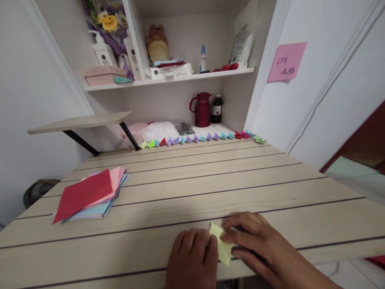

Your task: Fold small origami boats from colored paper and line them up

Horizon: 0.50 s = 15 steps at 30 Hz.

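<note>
Your left hand (191, 259) and right hand (261, 243) lie nearest the head camera, with the small yellow paper (224, 252) between them at the near edge of the tabletop (168, 204). Its long axis slants from far left to near right. Neither hand is nearer: both touch it. Your left fingers curl against its left side; you cannot tell whether they pinch. Your right fingers stand parted, one fingertip on its right side.

my left hand (191, 259), cut off by the bottom edge, hides one side of the yellow paper (224, 253) — its folds i can't make out. on the pink note (287, 60), the lower scrawl is illegible — the bouquet (110, 23) loses its top.
</note>
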Available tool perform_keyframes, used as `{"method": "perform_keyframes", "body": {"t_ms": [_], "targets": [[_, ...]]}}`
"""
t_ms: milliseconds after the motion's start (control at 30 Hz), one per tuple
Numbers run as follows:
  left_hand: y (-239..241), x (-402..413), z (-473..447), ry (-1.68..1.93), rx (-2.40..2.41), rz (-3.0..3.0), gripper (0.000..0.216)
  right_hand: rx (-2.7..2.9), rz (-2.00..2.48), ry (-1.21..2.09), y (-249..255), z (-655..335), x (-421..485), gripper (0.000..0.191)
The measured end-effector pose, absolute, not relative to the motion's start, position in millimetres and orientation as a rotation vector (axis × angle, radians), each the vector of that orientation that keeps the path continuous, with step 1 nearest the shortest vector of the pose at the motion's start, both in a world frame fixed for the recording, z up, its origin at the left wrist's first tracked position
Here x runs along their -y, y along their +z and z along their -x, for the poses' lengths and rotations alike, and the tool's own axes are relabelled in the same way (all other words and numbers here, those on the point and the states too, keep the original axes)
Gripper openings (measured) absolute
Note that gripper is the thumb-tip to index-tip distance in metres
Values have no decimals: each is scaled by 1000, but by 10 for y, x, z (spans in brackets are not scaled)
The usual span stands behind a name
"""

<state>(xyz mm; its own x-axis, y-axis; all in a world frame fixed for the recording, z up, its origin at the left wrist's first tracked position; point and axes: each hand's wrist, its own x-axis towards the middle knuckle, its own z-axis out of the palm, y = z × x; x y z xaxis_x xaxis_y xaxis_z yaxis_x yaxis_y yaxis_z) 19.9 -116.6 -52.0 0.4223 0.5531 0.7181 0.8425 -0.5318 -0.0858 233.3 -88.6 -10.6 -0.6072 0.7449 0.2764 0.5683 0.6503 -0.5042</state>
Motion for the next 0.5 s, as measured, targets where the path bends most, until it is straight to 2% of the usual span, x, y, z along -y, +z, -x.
{"method": "perform_keyframes", "body": {"t_ms": [167,500], "targets": [[-494,1151,-139,-916,983,2267,29,2395,978,474,-112,-2416,945,40],[-442,1136,-174,-1004,969,2248,31,2500,1054,148,-105,-2207,908,38]]}}
